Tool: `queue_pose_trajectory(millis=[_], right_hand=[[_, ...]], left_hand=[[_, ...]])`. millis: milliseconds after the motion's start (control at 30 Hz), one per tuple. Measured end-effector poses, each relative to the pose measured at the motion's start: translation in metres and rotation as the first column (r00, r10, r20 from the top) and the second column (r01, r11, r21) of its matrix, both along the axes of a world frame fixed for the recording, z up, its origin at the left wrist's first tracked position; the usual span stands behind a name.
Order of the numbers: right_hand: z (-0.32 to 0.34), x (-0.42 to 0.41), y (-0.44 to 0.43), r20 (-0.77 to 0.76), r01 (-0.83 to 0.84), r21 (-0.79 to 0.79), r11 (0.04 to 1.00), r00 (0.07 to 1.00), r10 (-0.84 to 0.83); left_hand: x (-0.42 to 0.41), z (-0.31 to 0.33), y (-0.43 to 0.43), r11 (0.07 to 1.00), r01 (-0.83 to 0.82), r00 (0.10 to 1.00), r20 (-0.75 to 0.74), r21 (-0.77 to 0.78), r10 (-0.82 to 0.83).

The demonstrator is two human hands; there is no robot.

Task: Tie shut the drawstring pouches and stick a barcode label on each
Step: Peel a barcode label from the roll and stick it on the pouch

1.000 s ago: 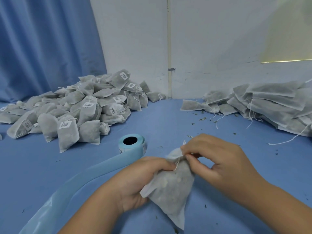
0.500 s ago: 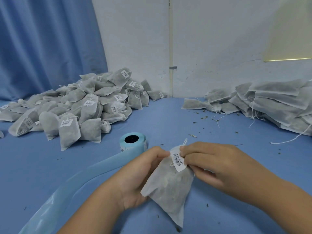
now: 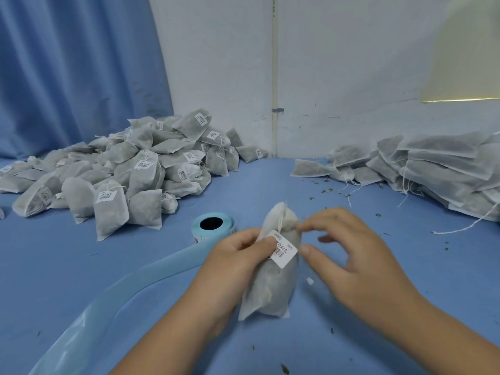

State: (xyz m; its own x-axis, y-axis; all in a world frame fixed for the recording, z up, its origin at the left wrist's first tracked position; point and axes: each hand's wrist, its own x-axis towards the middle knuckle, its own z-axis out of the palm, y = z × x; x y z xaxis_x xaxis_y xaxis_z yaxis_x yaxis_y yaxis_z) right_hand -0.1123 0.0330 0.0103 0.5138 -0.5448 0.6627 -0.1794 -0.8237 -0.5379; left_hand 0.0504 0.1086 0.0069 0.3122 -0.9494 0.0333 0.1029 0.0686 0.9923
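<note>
On the blue table (image 3: 81,253), mid-frame, your left hand (image 3: 235,257) clasps the pouch (image 3: 270,290) upright, thumb pressing the barcode label (image 3: 285,253) on; your right hand (image 3: 354,258) hovers, empty.

Blue table (image 3: 270,185); pouch heaps (image 3: 140,185); label roll (image 3: 213,234).

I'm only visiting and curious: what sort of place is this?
Likely a small packing workroom. A heap of labelled pouches lies on the blue table, unlabelled pouches are stacked on the right, and a label roll stands near the held pouch.
</note>
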Motion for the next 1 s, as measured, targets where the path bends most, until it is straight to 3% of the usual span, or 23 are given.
queue_pose_trajectory(millis=[100,233,500,633,733,867,1000], right_hand=[[-0.002,0.011,0.005,0.007,0.021,0.404,0.915,1.000,-0.026],[0.001,0.016,0.009,0.064,-0.158,0.575,0.803,0.987,0.148],[0.001,0.015,0.006,0.047,-0.156,0.613,0.774,0.986,0.162],[0.003,0.012,0.006,0.140,-0.257,0.770,0.584,0.961,0.238],[0.002,0.011,0.005,0.191,-0.274,0.807,0.522,0.959,0.209],[0.005,0.018,0.005,0.172,-0.213,0.804,0.555,0.977,0.126],[0.018,0.035,0.011,0.095,-0.185,0.774,0.606,0.979,0.178]], left_hand=[[-0.004,0.000,0.001,0.998,0.005,0.998,0.063,-0.063,-0.001],[-0.009,-0.003,-0.001,0.995,0.030,0.999,0.041,-0.099,-0.026],[-0.015,-0.005,-0.007,0.990,-0.112,0.972,0.196,-0.091,0.128],[-0.014,-0.004,-0.010,0.969,-0.208,0.949,0.214,-0.133,0.233],[-0.015,-0.003,-0.009,0.972,-0.187,0.960,0.184,-0.142,0.212],[-0.013,0.002,-0.004,0.987,-0.113,0.982,0.139,-0.118,0.129],[-0.004,0.006,-0.007,0.937,-0.314,0.948,0.004,-0.153,0.318]])
